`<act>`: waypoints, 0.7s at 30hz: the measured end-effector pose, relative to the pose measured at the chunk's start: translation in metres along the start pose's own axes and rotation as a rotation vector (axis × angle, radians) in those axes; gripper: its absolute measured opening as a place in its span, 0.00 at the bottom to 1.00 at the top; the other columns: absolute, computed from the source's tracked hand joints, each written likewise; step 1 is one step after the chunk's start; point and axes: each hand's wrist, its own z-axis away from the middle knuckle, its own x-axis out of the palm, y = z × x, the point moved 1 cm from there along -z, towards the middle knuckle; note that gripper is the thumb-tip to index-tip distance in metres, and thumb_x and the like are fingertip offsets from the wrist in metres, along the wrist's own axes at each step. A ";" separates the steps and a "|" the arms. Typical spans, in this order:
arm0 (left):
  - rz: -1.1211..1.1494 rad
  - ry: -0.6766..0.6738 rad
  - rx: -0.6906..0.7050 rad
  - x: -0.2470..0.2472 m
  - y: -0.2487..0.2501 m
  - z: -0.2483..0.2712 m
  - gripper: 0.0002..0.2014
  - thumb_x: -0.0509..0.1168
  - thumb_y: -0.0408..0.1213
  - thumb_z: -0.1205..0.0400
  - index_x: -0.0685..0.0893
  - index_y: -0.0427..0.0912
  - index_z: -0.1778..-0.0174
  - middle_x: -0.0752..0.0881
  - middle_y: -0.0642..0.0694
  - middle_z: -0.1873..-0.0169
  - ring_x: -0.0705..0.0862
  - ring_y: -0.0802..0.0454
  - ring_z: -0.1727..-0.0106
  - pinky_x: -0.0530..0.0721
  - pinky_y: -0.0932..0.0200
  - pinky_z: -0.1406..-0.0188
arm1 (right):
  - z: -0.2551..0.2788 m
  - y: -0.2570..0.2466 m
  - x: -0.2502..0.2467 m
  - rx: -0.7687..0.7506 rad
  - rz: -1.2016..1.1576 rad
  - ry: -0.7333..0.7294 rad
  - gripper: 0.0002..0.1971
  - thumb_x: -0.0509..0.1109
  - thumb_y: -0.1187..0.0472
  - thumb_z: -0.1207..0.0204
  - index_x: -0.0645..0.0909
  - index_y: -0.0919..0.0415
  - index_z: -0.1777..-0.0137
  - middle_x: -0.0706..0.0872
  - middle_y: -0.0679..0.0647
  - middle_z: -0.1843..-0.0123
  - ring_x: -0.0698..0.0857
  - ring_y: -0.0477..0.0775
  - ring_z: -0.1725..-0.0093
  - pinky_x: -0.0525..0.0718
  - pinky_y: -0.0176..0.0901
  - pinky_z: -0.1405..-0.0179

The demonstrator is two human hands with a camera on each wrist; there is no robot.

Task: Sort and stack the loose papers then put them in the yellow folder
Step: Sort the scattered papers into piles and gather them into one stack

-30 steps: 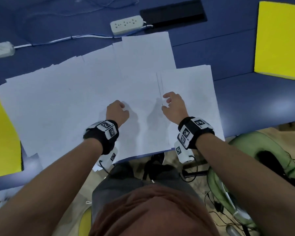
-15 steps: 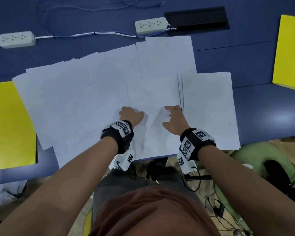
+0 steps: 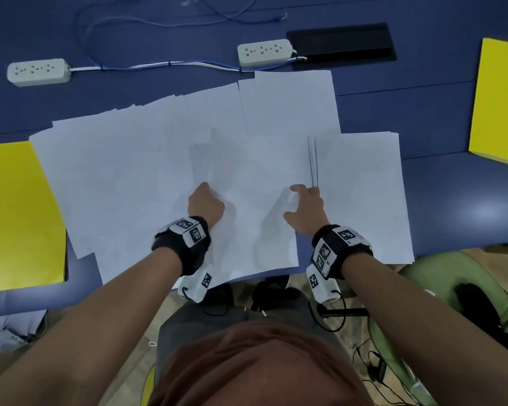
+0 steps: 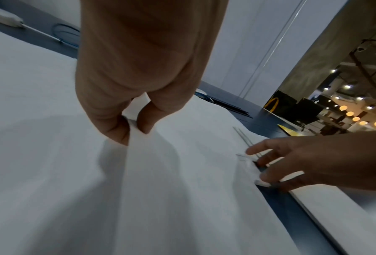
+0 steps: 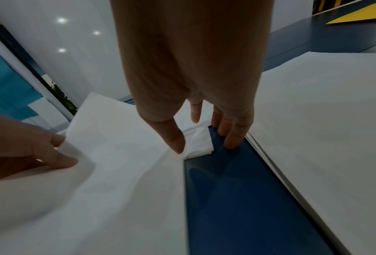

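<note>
Several white sheets [image 3: 147, 171] lie fanned and overlapping across the blue table [image 3: 452, 183]. My left hand [image 3: 206, 200] pinches the left edge of the middle sheet [image 3: 252, 206] between thumb and fingers, and the left wrist view shows the edge lifted in that pinch [image 4: 134, 131]. At the same sheet's right edge is my right hand [image 3: 305, 200], its thumb on the paper and its straight fingers [image 5: 230, 138] on the bare table beside it. A squared stack [image 3: 361, 194] lies just right of that hand. One yellow folder [image 3: 18, 212] lies at the left, another [image 3: 499, 101] at the far right.
Two white power strips [image 3: 38, 72] [image 3: 264, 51] with their cables and a black flat panel [image 3: 340, 45] lie beyond the papers. The table's near edge runs just below my wrists. A green chair [image 3: 464, 288] stands at the lower right.
The head view has swung so more of the table's far side shows. Both hands stay at the middle sheet's edges; my right thumb has spread away from the fingers.
</note>
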 end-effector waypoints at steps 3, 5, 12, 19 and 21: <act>-0.018 0.098 -0.025 -0.024 -0.018 -0.005 0.04 0.57 0.27 0.19 0.69 0.38 0.52 0.76 0.42 0.56 0.75 0.43 0.54 0.74 0.54 0.57 | -0.001 0.000 0.000 0.017 -0.008 0.046 0.34 0.69 0.66 0.28 0.64 0.59 0.21 0.65 0.62 0.29 0.69 0.68 0.33 0.70 0.51 0.33; 0.028 0.117 -0.032 -0.035 -0.033 -0.009 0.03 0.57 0.27 0.19 0.69 0.37 0.53 0.76 0.42 0.57 0.75 0.44 0.55 0.74 0.54 0.60 | -0.002 -0.004 0.001 0.019 -0.055 0.043 0.34 0.70 0.63 0.27 0.64 0.59 0.21 0.67 0.62 0.28 0.70 0.67 0.30 0.71 0.54 0.29; 0.140 0.059 -0.092 -0.038 -0.067 -0.013 0.06 0.63 0.30 0.20 0.71 0.37 0.58 0.75 0.43 0.61 0.74 0.44 0.57 0.71 0.60 0.68 | -0.004 -0.027 0.015 0.068 -0.001 0.078 0.38 0.74 0.51 0.26 0.62 0.60 0.19 0.64 0.61 0.24 0.66 0.66 0.26 0.68 0.54 0.28; 0.254 -0.035 -0.055 -0.032 -0.069 -0.007 0.17 0.64 0.35 0.21 0.78 0.27 0.39 0.83 0.29 0.42 0.83 0.30 0.40 0.83 0.38 0.43 | -0.004 -0.039 0.032 -0.002 -0.073 -0.026 0.38 0.75 0.47 0.26 0.64 0.60 0.21 0.67 0.59 0.27 0.71 0.61 0.27 0.74 0.58 0.28; 0.336 -0.078 -0.009 -0.034 -0.059 -0.004 0.11 0.63 0.32 0.19 0.81 0.33 0.42 0.86 0.35 0.46 0.85 0.36 0.46 0.85 0.40 0.44 | -0.006 -0.044 0.033 0.020 -0.175 -0.006 0.41 0.76 0.46 0.27 0.62 0.61 0.20 0.71 0.59 0.29 0.75 0.59 0.30 0.76 0.54 0.30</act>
